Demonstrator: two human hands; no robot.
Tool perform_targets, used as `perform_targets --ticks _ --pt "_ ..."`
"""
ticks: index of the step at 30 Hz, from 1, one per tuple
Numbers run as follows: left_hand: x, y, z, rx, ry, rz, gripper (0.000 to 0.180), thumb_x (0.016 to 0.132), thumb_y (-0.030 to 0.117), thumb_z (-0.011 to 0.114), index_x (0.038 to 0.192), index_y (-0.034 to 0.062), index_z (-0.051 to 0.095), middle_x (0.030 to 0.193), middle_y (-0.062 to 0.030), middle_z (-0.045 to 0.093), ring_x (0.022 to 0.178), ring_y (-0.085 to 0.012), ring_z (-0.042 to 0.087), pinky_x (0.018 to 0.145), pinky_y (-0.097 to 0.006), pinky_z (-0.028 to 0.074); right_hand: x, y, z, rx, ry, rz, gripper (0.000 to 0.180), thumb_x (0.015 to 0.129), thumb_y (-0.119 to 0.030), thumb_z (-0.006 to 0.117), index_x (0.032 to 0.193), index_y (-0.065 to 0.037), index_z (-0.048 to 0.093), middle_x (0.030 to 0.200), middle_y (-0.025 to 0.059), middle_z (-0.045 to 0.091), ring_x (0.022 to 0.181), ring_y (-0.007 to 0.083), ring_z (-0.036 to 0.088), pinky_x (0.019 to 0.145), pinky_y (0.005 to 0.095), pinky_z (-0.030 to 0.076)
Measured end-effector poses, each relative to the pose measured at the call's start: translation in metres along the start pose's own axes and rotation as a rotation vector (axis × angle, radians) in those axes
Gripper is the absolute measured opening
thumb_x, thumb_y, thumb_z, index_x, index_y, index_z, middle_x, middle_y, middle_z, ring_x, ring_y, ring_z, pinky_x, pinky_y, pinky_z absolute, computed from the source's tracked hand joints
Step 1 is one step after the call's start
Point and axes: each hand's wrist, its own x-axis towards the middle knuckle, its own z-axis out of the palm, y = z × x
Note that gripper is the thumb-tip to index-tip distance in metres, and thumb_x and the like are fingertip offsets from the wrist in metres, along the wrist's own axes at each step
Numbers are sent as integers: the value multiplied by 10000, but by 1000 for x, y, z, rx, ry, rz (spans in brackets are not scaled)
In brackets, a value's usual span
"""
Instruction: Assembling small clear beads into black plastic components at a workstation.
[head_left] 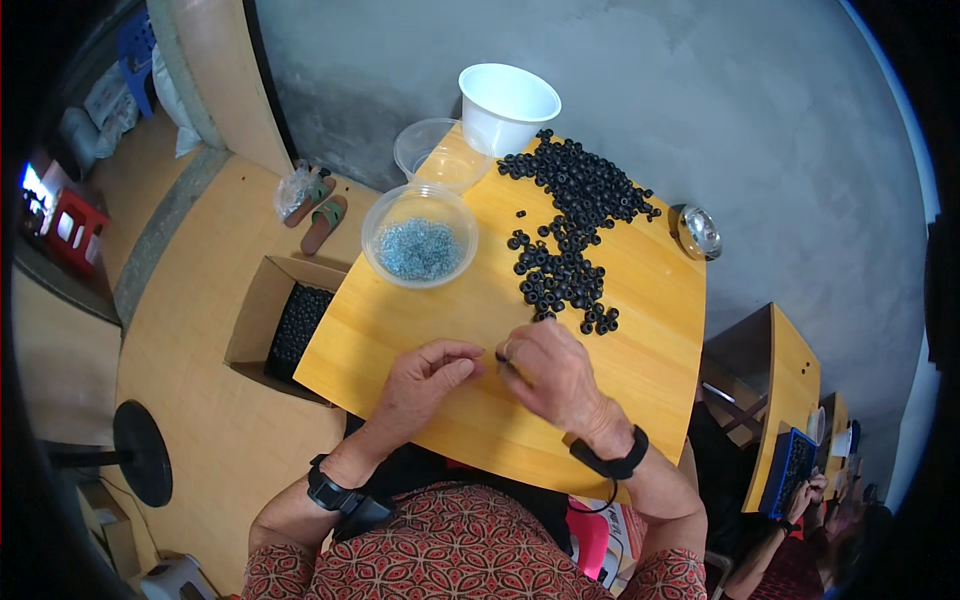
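Note:
My left hand [428,385] is over the near part of the yellow table [640,390], thumb and forefinger pressed together. Whatever may be between those fingertips is too small to make out. Close to it on the right, my right hand [555,372] pinches a small black round part [502,357] between its fingertips. Just beyond the right hand lie loose black ring-like parts [560,280], running back to a larger heap [585,180]. To the far left of my hands stands a clear plastic bowl [372,245] holding many tiny bluish see-through pieces [420,250].
Behind the clear bowl are another clear tub [410,150] and a white bowl [510,95]. A shiny metal bowl [699,233] sits at the right edge. On the floor are a cardboard box [250,320] of black parts and sandals [323,225]. Another person's hands [805,497] work at the right.

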Motion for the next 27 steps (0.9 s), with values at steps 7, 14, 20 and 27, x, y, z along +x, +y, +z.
perform_targets --ticks 7,14,20,27 --pt "4 2 0 -12 -91 -19 207 942 95 621 1110 -24 639 1030 -51 672 951 -90 608 872 -233 491 -7 -29 8 -35 7 -9 273 719 -39 710 975 -27 617 970 113 590 847 289 580 755 384 483" --pt "5 -2 -7 -164 -61 -142 188 920 74 627 1091 2 655 1032 -44 664 950 -100 614 870 -238 497 -9 -35 19 156 81 86 249 762 -21 706 998 -16 626 957 137 599 872 323 591 762 397 501" --pt "4 -7 -7 -224 -112 -150 192 919 64 617 1098 7 657 1048 -42 660 962 -111 620 902 -253 507 -8 -31 17 223 85 151 242 742 -10 742 968 -16 657 913 139 644 835 300 631 697 358 526" --pt "8 -2 -7 16 -63 -31 187 919 58 615 1091 -6 649 1017 -41 666 955 -106 621 869 -245 499 -4 -28 12 163 88 128 172 776 -5 680 943 -16 644 901 144 634 842 337 617 749 401 515"
